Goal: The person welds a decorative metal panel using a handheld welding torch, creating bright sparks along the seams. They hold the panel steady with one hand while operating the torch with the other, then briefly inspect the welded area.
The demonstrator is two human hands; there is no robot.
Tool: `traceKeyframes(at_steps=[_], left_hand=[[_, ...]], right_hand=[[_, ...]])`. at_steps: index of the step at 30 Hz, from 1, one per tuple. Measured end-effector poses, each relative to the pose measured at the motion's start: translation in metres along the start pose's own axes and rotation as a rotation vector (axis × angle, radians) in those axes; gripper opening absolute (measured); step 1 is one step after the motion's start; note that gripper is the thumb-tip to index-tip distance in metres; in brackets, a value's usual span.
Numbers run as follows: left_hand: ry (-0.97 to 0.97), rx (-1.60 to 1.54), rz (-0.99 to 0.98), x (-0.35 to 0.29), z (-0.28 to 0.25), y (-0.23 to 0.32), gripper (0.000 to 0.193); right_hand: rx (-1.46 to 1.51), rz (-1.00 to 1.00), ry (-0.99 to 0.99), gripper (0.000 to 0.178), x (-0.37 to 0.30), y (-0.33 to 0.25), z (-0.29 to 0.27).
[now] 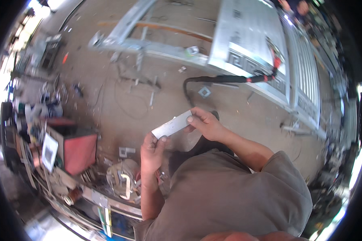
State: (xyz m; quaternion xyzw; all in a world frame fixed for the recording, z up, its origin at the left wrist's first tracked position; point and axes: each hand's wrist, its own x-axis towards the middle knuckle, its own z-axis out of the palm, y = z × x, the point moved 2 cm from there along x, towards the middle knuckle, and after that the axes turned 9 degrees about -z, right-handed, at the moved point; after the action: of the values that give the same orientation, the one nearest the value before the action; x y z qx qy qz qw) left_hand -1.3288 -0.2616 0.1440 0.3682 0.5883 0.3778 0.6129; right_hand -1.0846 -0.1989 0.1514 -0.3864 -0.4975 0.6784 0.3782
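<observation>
A flat, light grey rectangular plate (172, 125) is held up in front of my body, slanting from lower left to upper right. At its lower left end my left hand (152, 150) grips it, with the thumb on the upper face. The upper right end is pinched by my right hand (207, 123), thumb on top and fingers beneath. What the fingers do under the plate is partly hidden. Beyond my hands a black cable with red bands (217, 79) runs over to a welding torch (276, 60) on a metal gate panel.
A large silver gate panel (249, 36) with cut patterns lies at the upper right, joined to a metal frame (161, 50). On the left stands a workbench with a red box (79, 153) and clutter. Scraps lie on the floor; another person (299, 10) is at the far right.
</observation>
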Motion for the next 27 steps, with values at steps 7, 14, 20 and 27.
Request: traceKeyframes(at_steps=[7,14,20,27], left_hand=[[-0.182,0.034,-0.016,0.117,0.239,0.021,0.034],[-0.245,-0.127,-0.377,0.164,0.394,0.07,0.055],[-0.36,-0.177,-0.582,0.225,0.455,0.1,0.056],[-0.263,0.323,-0.173,0.337,0.503,0.118,0.04]], right_hand=[[0.066,0.004,0.203,0.034,-0.05,-0.015,-0.242],[0.097,-0.07,0.352,0.063,-0.079,-0.072,-0.385],[-0.772,-0.312,0.319,0.035,-0.083,-0.096,-0.464],[-0.423,0.2,0.629,0.038,-0.03,-0.062,-0.546]])
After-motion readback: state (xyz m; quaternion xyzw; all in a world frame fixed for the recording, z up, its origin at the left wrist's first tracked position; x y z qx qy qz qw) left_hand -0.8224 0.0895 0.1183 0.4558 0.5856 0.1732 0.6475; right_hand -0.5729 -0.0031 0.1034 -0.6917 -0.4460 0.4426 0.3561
